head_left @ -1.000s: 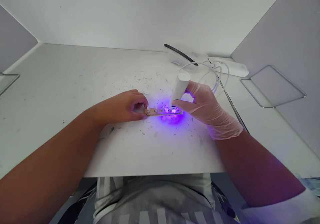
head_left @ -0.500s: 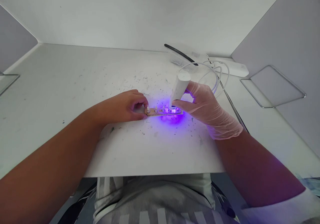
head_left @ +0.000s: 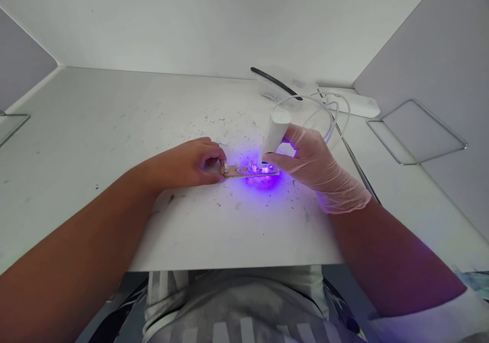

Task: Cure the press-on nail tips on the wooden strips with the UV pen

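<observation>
My bare left hand [head_left: 202, 163] pinches the left end of a narrow tan strip [head_left: 232, 173] lying on the white table. Several small clear pieces stand in a row along the strip; their exact kind is too small to tell. In a thin translucent glove, my right hand [head_left: 311, 159] grips a white handheld UV lamp [head_left: 275, 131]. The lamp is tilted, its lower end over the right part of the strip. Violet light falls on the pieces there and on the tabletop around them. Whether the lamp touches the strip I cannot tell.
Dark specks and crumbs lie scattered over the table [head_left: 114, 98]. Behind the lamp are a clear plastic bag [head_left: 267, 85], a black strip [head_left: 275, 83], a looped white cable [head_left: 348, 113] and a white power strip [head_left: 355, 103]. A wire frame [head_left: 420, 163] is at the right wall.
</observation>
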